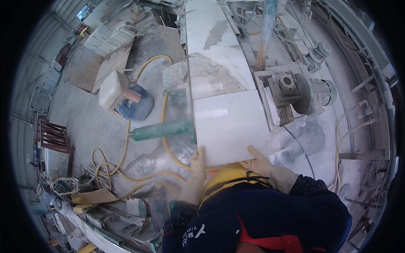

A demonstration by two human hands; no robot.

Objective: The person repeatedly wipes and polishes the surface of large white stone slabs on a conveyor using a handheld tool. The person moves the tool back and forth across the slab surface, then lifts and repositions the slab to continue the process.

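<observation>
White slab at the near end of the run, both hands on it

Body: white slab, smooth and glossy, lies last in the row, nearest the person. Its far edge meets a brown-veined slab along a thin seam; cannot tell whether the two touch. More pale veined stone runs on behind that

Hands: apart from each other, both closed about the white slab's near end. Left hand at the near left corner, thumb up along the edge. Right hand near the right corner, thumb over the top face, some fingers apparently beneath. How firmly they press: cannot tell

Progress, by judgement: hold taken at both corners, so that part looks done. Slab not clear of the row; it lines up with the veined piece, and its near end seems to reach past the green frame. What bears it underneath is hidden. Left over: freeing this slab from the row, if that is the work; the veined stone behind has no hand on it

Around: green cylinder and yellow hose to the left, dusty motor to the right, yellow apron just behind the slab's near edge
</observation>
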